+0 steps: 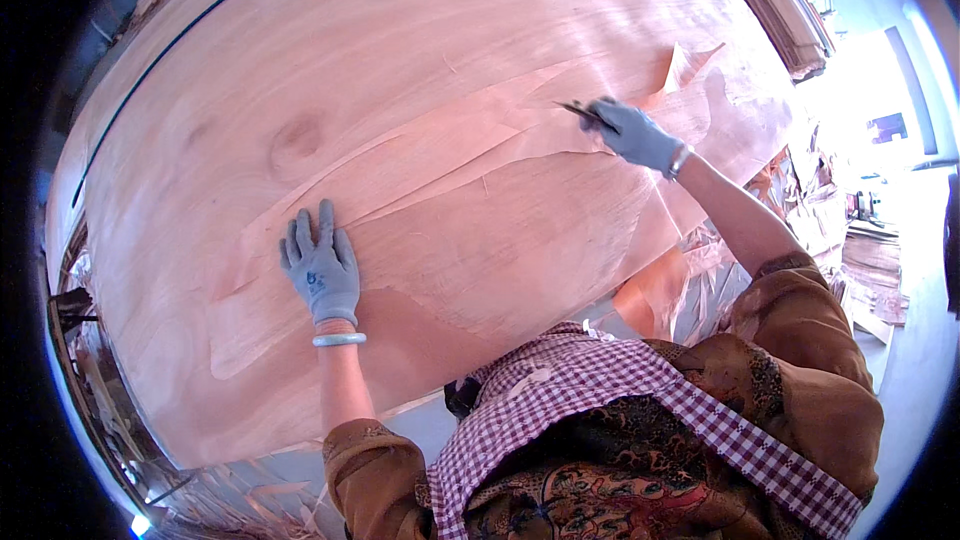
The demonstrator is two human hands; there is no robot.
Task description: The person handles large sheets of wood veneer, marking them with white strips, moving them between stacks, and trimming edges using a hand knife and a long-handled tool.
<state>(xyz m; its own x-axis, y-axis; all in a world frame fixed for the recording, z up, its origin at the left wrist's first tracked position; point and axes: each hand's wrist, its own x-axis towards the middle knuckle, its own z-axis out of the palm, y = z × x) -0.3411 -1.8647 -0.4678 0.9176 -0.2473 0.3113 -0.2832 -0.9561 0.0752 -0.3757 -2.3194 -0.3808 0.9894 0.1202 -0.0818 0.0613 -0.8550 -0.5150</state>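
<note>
A wide, thin sheet of pinkish wood veneer (400, 60) lies flat in front of me. Gloved in grey, my left hand (322, 265) rests on it with fingers stretched and spread, beside the lower left end of a long strip of veneer (450, 145). This strip runs up to the right, its edges slightly lifted. My right hand (638, 135), also in a grey glove, is closed around a dark knife (580, 112) above the strip's upper right part. The blade points left; whether it touches the veneer I cannot tell.
A torn, curled flap of veneer (680, 70) stands up beyond my right hand. Veneer scraps (650, 295) hang and lie along the near edge. A dark cord or strip (165, 55) curves along the far left. Stacked boards (765, 5) stand at the far right.
</note>
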